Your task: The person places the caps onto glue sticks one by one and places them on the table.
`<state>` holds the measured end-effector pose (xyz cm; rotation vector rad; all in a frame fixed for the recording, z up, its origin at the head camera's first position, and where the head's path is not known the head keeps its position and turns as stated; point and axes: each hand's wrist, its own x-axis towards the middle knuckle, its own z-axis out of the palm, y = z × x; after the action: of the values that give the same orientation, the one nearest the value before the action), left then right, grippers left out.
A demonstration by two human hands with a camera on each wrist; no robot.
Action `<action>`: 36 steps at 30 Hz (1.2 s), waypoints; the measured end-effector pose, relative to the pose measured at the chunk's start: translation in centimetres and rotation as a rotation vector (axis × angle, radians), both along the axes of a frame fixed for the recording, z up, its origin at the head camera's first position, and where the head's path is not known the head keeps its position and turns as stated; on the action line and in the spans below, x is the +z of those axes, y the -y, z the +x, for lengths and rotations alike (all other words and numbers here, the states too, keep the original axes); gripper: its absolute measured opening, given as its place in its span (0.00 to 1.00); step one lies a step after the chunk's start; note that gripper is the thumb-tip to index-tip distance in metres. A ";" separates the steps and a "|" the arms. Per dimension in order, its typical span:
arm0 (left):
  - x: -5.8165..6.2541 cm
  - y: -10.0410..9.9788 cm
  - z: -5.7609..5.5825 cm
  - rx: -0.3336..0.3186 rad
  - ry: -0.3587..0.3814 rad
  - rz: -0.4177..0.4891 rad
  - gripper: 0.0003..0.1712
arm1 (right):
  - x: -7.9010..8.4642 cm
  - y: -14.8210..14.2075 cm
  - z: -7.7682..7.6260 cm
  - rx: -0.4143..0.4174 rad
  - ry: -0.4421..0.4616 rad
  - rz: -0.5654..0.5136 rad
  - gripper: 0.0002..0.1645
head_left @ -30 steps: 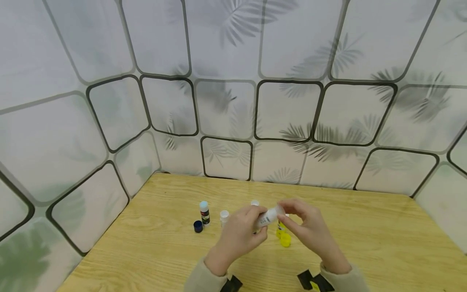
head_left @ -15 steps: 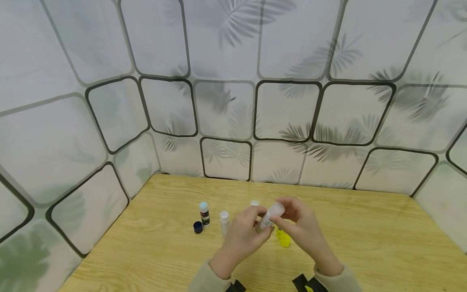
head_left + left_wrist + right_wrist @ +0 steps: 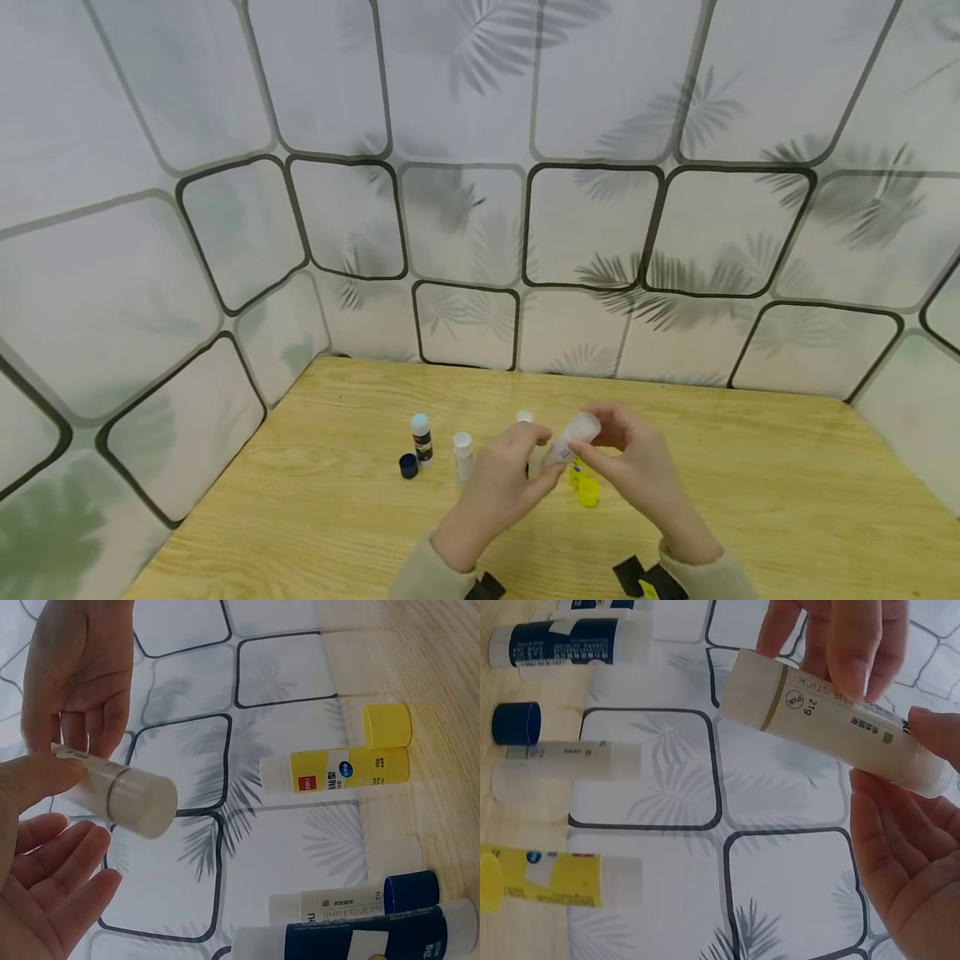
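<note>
In the head view my right hand (image 3: pixel 641 467) holds a white glue stick (image 3: pixel 570 442) in the air above the table, tilted. Its thumb and fingers pinch one end of the stick, as the right wrist view shows. The glue stick (image 3: pixel 825 724) bears grey print there, and its translucent end points away from the right hand. My left hand (image 3: pixel 498 479) is right beside the stick, thumb and index finger parted. In the left wrist view its thumb (image 3: pixel 45 780) overlaps the stick, while the other fingers (image 3: pixel 82 862) spread below it.
On the wooden table (image 3: pixel 315 517) stand a dark-labelled glue stick (image 3: pixel 422 440), a dark blue cap (image 3: pixel 408 466) and another white glue stick (image 3: pixel 463 458). A yellow glue stick (image 3: pixel 352 771) with its yellow cap (image 3: pixel 387 726) stands at the right. A navy glue stick (image 3: pixel 562 641) is mostly behind my left hand.
The glue stick has shifted right and tilted, out of my left hand's grasp. My left thumb and index finger have parted, and my right hand has taken the stick by its end.
</note>
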<state>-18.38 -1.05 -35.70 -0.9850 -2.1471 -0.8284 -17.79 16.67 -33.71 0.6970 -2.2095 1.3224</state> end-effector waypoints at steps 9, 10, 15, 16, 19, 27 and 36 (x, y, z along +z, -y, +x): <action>0.1 0.3 -0.1 0.038 0.019 -0.082 0.16 | 1.3 -3.8 0.2 -0.288 0.048 0.115 0.20; 0.1 0.3 -0.1 0.039 0.022 -0.094 0.15 | 1.4 -4.4 0.2 -0.315 0.058 0.123 0.20; 0.2 0.4 -0.1 0.031 0.035 -0.147 0.15 | 1.1 -7.6 -0.1 -0.368 0.055 0.056 0.21; 0.2 0.5 -0.1 0.030 0.033 -0.157 0.15 | 1.0 -8.1 -0.1 -0.378 0.055 0.044 0.22; 0.2 0.5 -0.1 0.028 0.025 -0.174 0.15 | 0.9 -9.2 -0.2 -0.419 0.043 0.033 0.22; 0.0 0.6 -0.3 0.007 0.006 -0.203 0.14 | 0.9 -9.9 -0.6 -0.513 0.085 0.163 0.24; 0.1 0.7 -0.2 0.002 0.004 -0.222 0.14 | -1.6 -11.1 -2.4 -0.511 0.142 0.224 0.21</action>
<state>-18.61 -1.74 -35.58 -1.0913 -2.2790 -0.5996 -20.21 27.79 -35.34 0.0894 -2.4504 0.8973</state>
